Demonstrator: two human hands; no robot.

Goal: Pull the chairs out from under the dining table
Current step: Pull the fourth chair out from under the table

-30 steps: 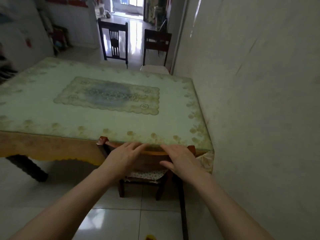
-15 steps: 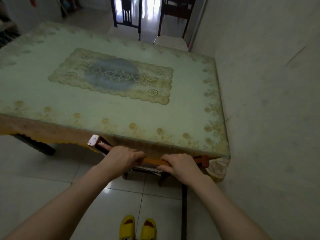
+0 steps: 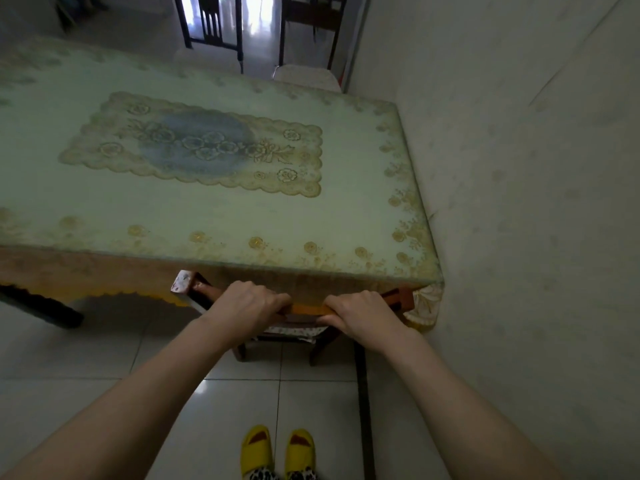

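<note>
Right now both hands are wrapped tight on the top rail [image 3: 306, 309] of 1 chair [image 3: 287, 332], w/ the left hand [image 3: 247, 306] and right hand [image 3: 363, 315] side by side and a bit of orange wood showing between them. Fingers [image 3: 277, 299] curl over the rail's far side, right up against the hanging edge of the tablecloth [image 3: 104, 275]. Just under the fingers you can see the seat cushion [image 3: 294, 330], most of it hidden below the dining table [image 3: 346, 220]. So this chair looks mostly tucked in, not pulled out yet.

Way past the fingers, on the far side of the table, 2 dark chairs [image 3: 211, 26] stand back from the table edge, so I'd guess those are done. Can't tell if more chairs hide under the left side. Below the wrists are yellow slippers [image 3: 277, 452] on the tile floor [image 3: 104, 358], so there's room to step back and pull.
</note>
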